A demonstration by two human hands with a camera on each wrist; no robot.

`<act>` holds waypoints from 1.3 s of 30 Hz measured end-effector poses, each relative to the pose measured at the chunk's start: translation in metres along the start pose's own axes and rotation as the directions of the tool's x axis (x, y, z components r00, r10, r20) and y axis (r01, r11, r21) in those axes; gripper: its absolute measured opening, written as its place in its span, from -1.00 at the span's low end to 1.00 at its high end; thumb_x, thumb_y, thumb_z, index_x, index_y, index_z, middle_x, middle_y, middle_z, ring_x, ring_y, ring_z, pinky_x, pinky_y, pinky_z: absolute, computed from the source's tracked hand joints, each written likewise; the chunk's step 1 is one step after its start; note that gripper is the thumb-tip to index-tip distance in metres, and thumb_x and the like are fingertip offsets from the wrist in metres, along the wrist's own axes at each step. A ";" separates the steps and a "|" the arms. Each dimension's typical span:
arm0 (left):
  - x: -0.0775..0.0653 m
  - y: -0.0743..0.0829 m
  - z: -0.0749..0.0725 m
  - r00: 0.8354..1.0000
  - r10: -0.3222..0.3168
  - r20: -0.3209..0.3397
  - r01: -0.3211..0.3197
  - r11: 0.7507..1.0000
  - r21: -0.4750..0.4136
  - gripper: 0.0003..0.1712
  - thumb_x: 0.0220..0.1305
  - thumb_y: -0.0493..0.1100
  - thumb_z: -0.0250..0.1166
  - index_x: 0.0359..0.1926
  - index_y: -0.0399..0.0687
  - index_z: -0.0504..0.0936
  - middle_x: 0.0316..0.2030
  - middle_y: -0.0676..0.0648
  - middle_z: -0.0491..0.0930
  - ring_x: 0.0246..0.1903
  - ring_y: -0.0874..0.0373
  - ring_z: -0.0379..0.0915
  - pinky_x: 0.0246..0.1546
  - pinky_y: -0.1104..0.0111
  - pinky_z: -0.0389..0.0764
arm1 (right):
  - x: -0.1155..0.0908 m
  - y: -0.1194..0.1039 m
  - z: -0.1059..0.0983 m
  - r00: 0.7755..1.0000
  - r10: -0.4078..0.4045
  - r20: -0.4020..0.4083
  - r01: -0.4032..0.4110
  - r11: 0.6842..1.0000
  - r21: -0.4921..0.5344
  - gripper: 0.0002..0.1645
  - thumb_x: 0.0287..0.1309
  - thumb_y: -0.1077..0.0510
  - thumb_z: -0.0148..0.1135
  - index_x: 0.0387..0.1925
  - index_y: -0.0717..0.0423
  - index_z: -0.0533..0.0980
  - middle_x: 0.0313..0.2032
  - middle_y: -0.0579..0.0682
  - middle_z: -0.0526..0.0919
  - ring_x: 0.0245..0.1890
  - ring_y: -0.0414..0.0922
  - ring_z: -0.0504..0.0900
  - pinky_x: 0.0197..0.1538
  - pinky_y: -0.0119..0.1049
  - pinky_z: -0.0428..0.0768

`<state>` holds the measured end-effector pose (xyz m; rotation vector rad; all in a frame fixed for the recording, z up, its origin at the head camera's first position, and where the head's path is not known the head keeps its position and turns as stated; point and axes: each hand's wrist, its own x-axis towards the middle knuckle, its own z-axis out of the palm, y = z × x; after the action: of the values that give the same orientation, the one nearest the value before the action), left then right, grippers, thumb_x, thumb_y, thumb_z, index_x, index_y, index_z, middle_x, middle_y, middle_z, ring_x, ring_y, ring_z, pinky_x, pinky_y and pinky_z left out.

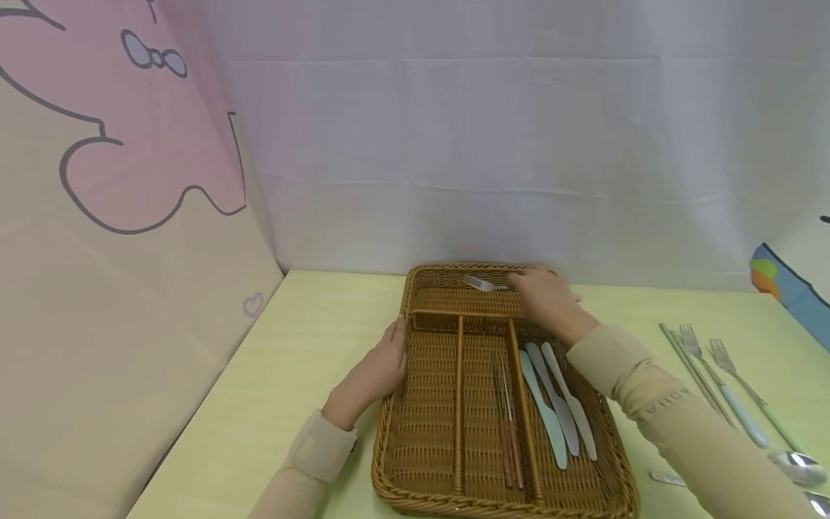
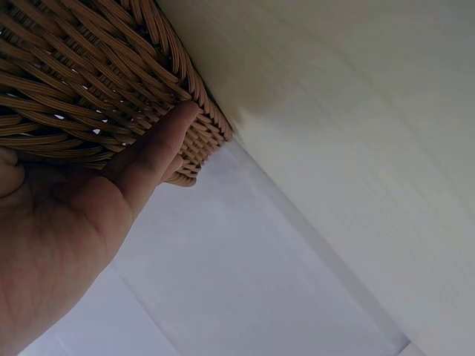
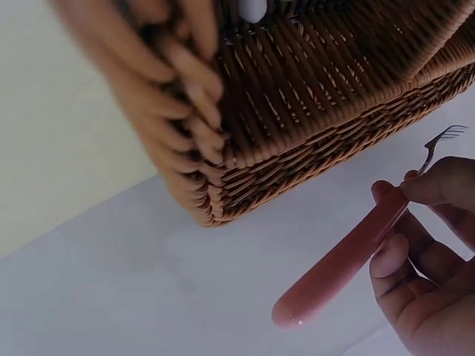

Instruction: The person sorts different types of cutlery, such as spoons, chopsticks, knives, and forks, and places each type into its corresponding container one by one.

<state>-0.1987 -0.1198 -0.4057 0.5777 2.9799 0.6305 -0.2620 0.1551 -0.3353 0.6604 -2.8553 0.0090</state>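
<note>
A brown wicker cutlery basket [image 1: 459, 404] with dividers stands on the table. My left hand [image 1: 376, 367] rests against its left side, and in the left wrist view the straight fingers [image 2: 159, 144] lie along the woven outer wall. Over the basket's far compartment, my right hand [image 1: 547, 303] pinches a fork [image 3: 341, 256] with a pink handle between thumb and fingertips. The fork's metal tines [image 1: 480, 283] point left in the head view, and its handle is hidden there behind the hand.
Three pastel knives [image 1: 554, 407] lie in the basket's right compartment, and a pair of chopsticks [image 1: 509, 425] in the middle one. Right of the basket are two forks [image 1: 746, 378], green chopsticks [image 1: 694, 367] and spoons [image 1: 797, 467]. A white cloth wall [image 1: 454, 166] rises behind.
</note>
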 end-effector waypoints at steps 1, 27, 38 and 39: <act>0.000 0.000 0.000 1.000 0.001 0.000 -0.001 1.000 -0.001 -0.39 0.40 -0.25 -0.28 0.37 -0.44 -0.19 0.32 -0.46 -0.03 -0.01 -0.23 0.43 -0.14 0.19 0.60 | 0.001 -0.001 0.000 1.000 -0.004 0.005 0.004 1.000 0.007 -0.68 -0.01 0.40 0.23 -0.15 0.16 0.57 -0.23 0.14 0.65 -0.16 0.13 0.54 -0.19 0.03 0.59; 0.000 0.002 -0.001 1.000 -0.008 0.001 0.008 1.000 -0.018 -0.39 0.40 -0.25 -0.28 0.37 -0.45 -0.19 0.33 -0.45 -0.06 0.21 -0.27 0.18 0.12 0.10 0.43 | 0.027 -0.013 0.032 0.986 -0.022 0.167 0.016 0.999 0.041 -0.66 0.09 0.42 0.14 -0.15 0.06 0.62 -0.29 0.06 0.68 -0.37 -0.03 0.62 -0.51 -0.22 0.61; -0.001 0.000 0.000 1.000 0.001 -0.006 -0.001 1.000 -0.008 -0.39 0.40 -0.23 -0.30 0.37 -0.44 -0.20 0.33 -0.45 -0.05 0.21 -0.26 0.19 0.11 0.11 0.44 | 0.030 -0.004 0.045 0.986 -0.013 0.165 -0.016 0.984 0.177 -0.76 0.08 0.36 0.16 -0.27 0.08 0.66 -0.27 0.08 0.69 -0.33 -0.01 0.64 -0.29 -0.11 0.64; -0.001 0.000 0.000 1.000 0.002 -0.007 -0.002 1.000 -0.008 -0.39 0.40 -0.24 -0.30 0.37 -0.44 -0.20 0.33 -0.45 -0.05 0.21 -0.26 0.19 0.10 0.11 0.45 | 0.030 -0.003 0.046 0.986 -0.013 0.167 -0.020 0.981 0.191 -0.77 0.09 0.36 0.16 -0.28 0.08 0.66 -0.28 0.09 0.69 -0.32 0.00 0.64 -0.28 -0.11 0.63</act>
<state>-0.1981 -0.1198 -0.4056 0.5796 2.9819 0.6459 -0.2965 0.1369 -0.3739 0.7246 -3.0437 0.2440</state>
